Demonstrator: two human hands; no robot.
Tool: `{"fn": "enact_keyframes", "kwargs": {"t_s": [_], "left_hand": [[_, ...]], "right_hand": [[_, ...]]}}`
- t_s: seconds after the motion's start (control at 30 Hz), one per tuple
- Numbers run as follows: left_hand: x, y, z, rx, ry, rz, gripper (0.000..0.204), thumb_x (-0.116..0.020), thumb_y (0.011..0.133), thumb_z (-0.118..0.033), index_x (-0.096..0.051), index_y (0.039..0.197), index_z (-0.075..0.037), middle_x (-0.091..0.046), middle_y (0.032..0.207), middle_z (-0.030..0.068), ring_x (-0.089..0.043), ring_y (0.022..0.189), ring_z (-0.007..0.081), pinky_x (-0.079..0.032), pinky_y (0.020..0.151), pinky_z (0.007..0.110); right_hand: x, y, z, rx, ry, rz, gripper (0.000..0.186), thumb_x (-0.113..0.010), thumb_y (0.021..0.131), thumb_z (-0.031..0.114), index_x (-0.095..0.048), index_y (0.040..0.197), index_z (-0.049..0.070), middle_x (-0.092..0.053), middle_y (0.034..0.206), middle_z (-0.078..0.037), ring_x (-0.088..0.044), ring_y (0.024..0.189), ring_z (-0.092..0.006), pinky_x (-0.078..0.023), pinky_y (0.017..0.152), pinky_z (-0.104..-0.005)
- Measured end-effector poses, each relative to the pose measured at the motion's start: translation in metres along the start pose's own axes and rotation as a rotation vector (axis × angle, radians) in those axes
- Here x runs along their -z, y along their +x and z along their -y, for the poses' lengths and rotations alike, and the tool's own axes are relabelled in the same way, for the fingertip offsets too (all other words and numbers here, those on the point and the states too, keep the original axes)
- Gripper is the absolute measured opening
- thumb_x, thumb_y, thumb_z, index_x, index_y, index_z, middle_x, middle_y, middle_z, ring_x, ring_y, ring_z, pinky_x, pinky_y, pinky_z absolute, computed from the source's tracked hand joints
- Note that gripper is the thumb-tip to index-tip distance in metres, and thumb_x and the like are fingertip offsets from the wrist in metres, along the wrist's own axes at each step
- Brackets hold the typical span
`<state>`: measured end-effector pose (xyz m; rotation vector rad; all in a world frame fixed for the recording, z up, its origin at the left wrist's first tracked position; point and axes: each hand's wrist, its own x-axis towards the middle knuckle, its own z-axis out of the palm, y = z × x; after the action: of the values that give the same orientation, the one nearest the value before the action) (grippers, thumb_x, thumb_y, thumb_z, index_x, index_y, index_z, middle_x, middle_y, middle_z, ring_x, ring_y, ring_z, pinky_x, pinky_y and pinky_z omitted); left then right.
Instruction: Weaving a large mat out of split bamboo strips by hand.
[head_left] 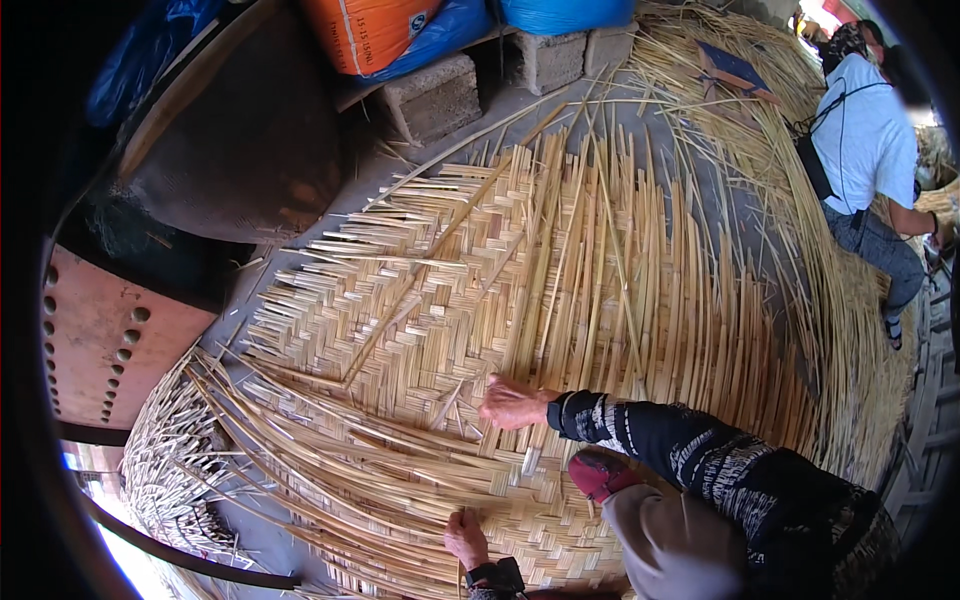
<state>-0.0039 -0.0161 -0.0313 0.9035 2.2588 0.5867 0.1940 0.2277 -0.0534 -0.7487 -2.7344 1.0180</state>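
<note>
A large half-woven mat [440,330] of split cane in a zigzag pattern lies on the ground before me. My right hand [513,405] is closed in a loose fist low over the weave; what its fingers hold, if anything, is hidden. Nearer to me, my left hand [466,540] is closed at the ends of long cane strips [350,455] running leftward across the mat. Unwoven canes [690,310] fan out to the right, and a few loose ones lie across the weave. My foot in a dark red shoe [600,474] rests on the mat.
Concrete blocks [432,98] support filled orange and blue sacks [375,35] at the back. A large dark rounded vessel [235,130] and a rusty perforated metal piece [115,335] stand left. Loose cane [740,60] is heaped at the far right, where another person [865,140] sits.
</note>
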Motion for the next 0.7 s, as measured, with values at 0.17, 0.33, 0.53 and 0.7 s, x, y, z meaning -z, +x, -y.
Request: {"fn": "enact_keyframes", "kwargs": {"t_s": [0.17,0.33,0.53,0.7], "left_hand": [[0.007,-0.002,-0.008,-0.004,0.074,-0.04,0.026,-0.061,0.076,-0.03,-0.063,0.069,-0.005,-0.059,0.06,0.014,-0.057,0.056,0.0288,-0.042,0.054,0.04],[0.007,-0.001,-0.015,0.083,0.016,0.016,0.026,-0.062,0.075,-0.029,-0.063,0.068,-0.003,-0.059,0.058,0.0121,-0.056,0.055,0.0261,-0.042,0.054,0.039],[0.003,0.0,-0.013,0.098,-0.002,-0.016,0.025,-0.062,0.075,-0.027,-0.065,0.071,-0.002,-0.059,0.057,0.011,-0.055,0.053,0.0217,-0.042,0.054,0.036],[0.009,-0.003,-0.029,0.144,0.003,-0.009,0.024,-0.062,0.075,-0.024,-0.066,0.074,0.0,-0.061,0.06,0.0098,-0.055,0.054,0.0187,-0.043,0.054,0.034]], "right_hand": [[0.011,0.006,0.013,-0.085,0.033,0.053,0.025,-0.054,0.074,0.004,-0.038,0.056,0.012,-0.029,0.052,-0.001,-0.033,0.05,-0.0143,-0.032,0.066,-0.0326],[-0.018,0.004,-0.011,-0.084,-0.078,0.055,0.015,-0.057,0.07,0.008,-0.046,0.062,0.013,-0.034,0.051,-0.003,-0.037,0.048,-0.0175,-0.034,0.073,-0.0337],[-0.007,0.007,-0.004,-0.02,-0.023,-0.057,0.016,-0.059,0.063,0.004,-0.047,0.054,0.011,-0.033,0.045,-0.006,-0.039,0.047,-0.021,-0.033,0.074,-0.0353],[0.026,0.008,0.016,-0.074,-0.076,0.056,0.006,-0.056,0.06,0.003,-0.053,0.057,0.008,-0.046,0.053,-0.006,-0.043,0.053,-0.0198,-0.034,0.07,-0.0341]]}}
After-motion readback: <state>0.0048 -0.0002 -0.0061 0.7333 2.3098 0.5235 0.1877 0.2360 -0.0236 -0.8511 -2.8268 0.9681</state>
